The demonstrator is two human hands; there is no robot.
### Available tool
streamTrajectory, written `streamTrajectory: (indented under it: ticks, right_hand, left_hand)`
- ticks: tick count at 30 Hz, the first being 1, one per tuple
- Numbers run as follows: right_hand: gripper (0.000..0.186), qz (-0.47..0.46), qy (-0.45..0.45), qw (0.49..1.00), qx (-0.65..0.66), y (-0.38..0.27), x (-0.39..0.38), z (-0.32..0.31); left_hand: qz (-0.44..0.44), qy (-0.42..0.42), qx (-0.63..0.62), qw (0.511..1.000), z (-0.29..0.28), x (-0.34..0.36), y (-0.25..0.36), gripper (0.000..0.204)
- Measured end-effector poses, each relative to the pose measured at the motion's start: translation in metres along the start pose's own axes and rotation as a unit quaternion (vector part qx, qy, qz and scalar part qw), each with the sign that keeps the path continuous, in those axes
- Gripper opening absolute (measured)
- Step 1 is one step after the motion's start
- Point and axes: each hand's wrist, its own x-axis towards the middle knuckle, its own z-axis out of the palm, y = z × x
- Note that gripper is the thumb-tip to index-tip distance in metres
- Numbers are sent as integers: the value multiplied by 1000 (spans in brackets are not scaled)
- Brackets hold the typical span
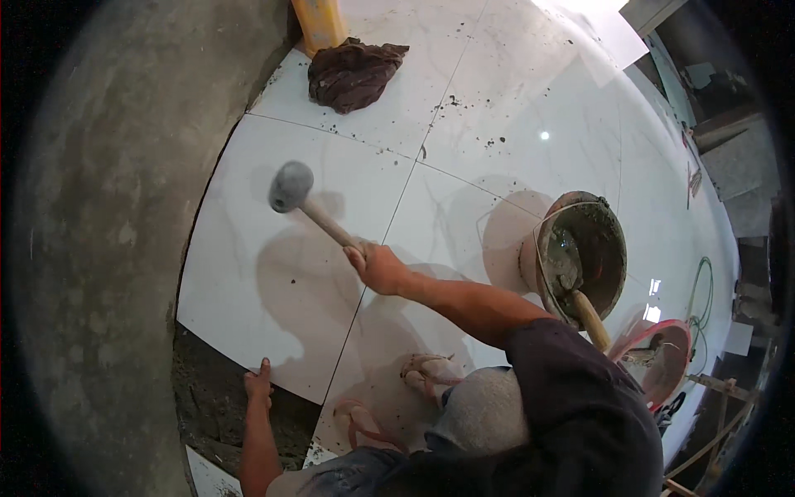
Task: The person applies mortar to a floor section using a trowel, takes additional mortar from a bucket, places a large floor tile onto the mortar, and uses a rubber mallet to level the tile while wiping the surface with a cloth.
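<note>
My right hand [383, 269] is wrapped round the wooden handle of a rubber mallet [291, 187]. The mallet's dark grey head is over a large white marbled floor tile [240, 248], and its shadow falls beside it. At that tile's near edge is my left hand [258, 384], one digit stretched out on the tile and the rest partly hidden. Below the edge, a strip of dark wet mortar [211, 385] lies exposed between this tile and another piece of white tile [211, 476].
To the right, a bucket [617, 240] holds grey mortar and a wooden-handled tool [590, 319]. Behind it stands a pink-rimmed tub [662, 373] near a green cord [702, 298]. A crumpled dark cloth [354, 76] lies by a yellow container [319, 25]. A concrete surface [108, 232] borders the left side.
</note>
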Motion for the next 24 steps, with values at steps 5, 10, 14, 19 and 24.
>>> streamTrajectory:
  ticks: [5, 10, 14, 19, 24]
  right_hand:
    - [61, -18, 27, 998, 60, 7, -8, -5]
    - [60, 17, -4, 1000, 8, 5, -12, 6]
    - [53, 30, -75, 997, 1, -13, -8, 27]
    - [58, -22, -104, 994, 39, -29, -6, 45]
    - [56, 21, -154, 988, -13, -25, -7, 52]
  left_hand:
    - [75, -22, -27, 997, -2, 16, -11, 74]
    - [12, -9, 22, 1000, 3, 14, -6, 75]
    - [54, 64, -5, 996, 7, 12, -10, 54]
    - [89, 26, 16, 996, 2, 27, -34, 53]
    - [100, 70, 6, 993, 5, 34, -35, 53]
